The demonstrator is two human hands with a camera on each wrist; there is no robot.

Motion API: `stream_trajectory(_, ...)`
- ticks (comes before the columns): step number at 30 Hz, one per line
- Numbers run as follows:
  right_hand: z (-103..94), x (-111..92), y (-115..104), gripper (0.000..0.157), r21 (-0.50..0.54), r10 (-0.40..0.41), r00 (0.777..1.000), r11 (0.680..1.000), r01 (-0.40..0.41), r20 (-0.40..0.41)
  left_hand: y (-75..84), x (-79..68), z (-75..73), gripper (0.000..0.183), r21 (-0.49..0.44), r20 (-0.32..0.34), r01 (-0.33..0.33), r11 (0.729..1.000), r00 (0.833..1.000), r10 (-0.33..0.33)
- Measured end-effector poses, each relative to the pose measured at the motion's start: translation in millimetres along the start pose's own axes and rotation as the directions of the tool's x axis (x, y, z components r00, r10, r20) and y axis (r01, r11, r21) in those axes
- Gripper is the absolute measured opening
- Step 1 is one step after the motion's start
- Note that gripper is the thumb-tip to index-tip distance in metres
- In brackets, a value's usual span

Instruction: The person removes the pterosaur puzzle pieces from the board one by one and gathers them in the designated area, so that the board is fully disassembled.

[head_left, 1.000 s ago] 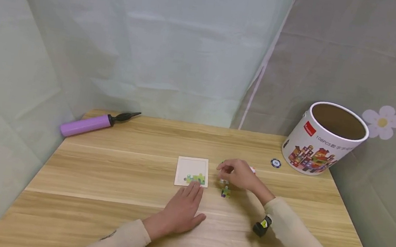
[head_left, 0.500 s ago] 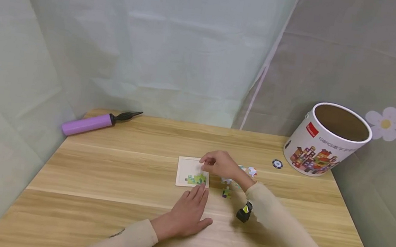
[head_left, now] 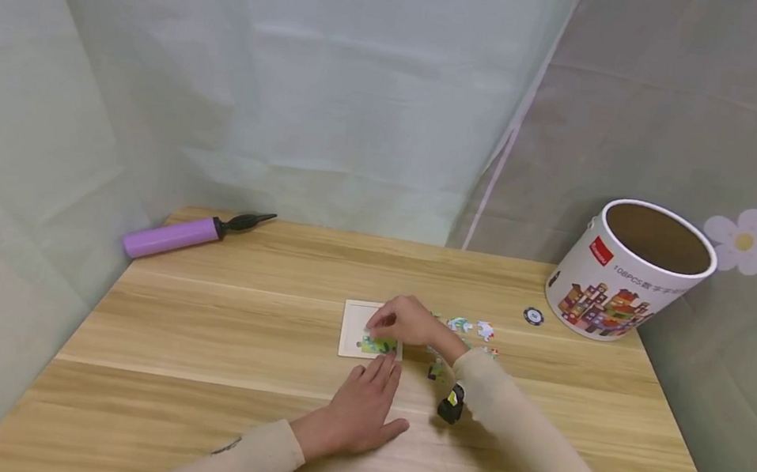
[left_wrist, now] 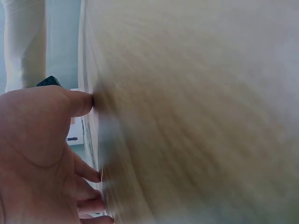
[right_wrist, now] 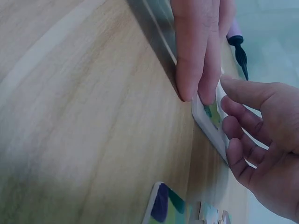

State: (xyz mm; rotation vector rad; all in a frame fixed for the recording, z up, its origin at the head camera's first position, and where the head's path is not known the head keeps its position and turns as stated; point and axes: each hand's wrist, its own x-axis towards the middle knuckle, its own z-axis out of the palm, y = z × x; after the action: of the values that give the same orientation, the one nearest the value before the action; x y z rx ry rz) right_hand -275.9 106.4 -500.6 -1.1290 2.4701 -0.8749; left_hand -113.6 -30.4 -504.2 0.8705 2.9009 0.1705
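Note:
A small white square puzzle tray (head_left: pixel 357 315) lies on the table, with joined green jigsaw pieces (head_left: pixel 382 344) in its near right part. My left hand (head_left: pixel 359 409) lies with straight fingers, fingertips on the tray's near edge; the right wrist view shows these fingers (right_wrist: pixel 190 56) from the side. Over the tray, my right hand (head_left: pixel 408 322) pinches a small pale jigsaw piece (head_left: pixel 367 333) between thumb and forefinger, at the left end of the green pieces. The fingers mostly cover that piece.
Right of the tray lie several loose jigsaw pieces (head_left: pixel 459 324), partly behind the right wrist, and a green and purple one (head_left: pixel 435 369) nearer. A poker chip (head_left: pixel 534 316) sits beside a large white bucket (head_left: pixel 619 288). A purple balloon pump (head_left: pixel 171 238) lies back left.
My right hand has moved left from the loose pieces to above the tray, then lower toward the green pieces. My left hand stays at the tray's near edge.

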Motion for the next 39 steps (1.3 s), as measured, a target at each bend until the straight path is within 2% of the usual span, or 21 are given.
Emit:
stream_trajectory(9, 3.3, -1, -6, 0.010, 0.021, -0.010, 0.999, 1.000, 0.009, 0.043, -3.0, -1.2, 5.5, 0.083, 0.010, -0.029, -0.022, 1.000, 0.999, 0.022)
stream_trajectory(16, 11.2, -3, -7, 0.006, -0.009, -0.020, 1.000, 1.000, 0.020, -0.003, -2.3, -3.2, 0.3, 0.084, 0.008, -0.005, -0.017, 1.000, 1.000, 0.017)
stream_trajectory(24, 12.9, -3, -11, 0.006, 0.024, 0.069, 0.998, 0.997, -0.069, -0.011, -4.5, -3.6, -1.0, 0.085, -0.032, -0.012, -0.040, 0.999, 0.999, 0.040)
stream_trajectory(30, 11.3, -4, -11, 0.005, 0.084, 0.080, 0.997, 0.993, -0.079, -0.014, -4.2, -2.7, -2.9, 0.085, -0.012, -0.002, -0.038, 0.999, 0.999, 0.038)
stream_trajectory(36, 5.5, -8, -7, 0.004, 0.191, 0.069, 0.996, 0.980, -0.056, -0.061, -5.0, -1.2, -2.0, 0.084, -0.019, -0.002, -0.033, 0.999, 0.999, 0.033)
stream_trajectory(39, -1.1, -14, -5, 0.005, 0.200, 0.073, 0.994, 0.978, -0.055, -0.084, -5.9, -1.1, -1.1, 0.085, -0.029, 0.009, -0.023, 0.999, 1.000, 0.024)
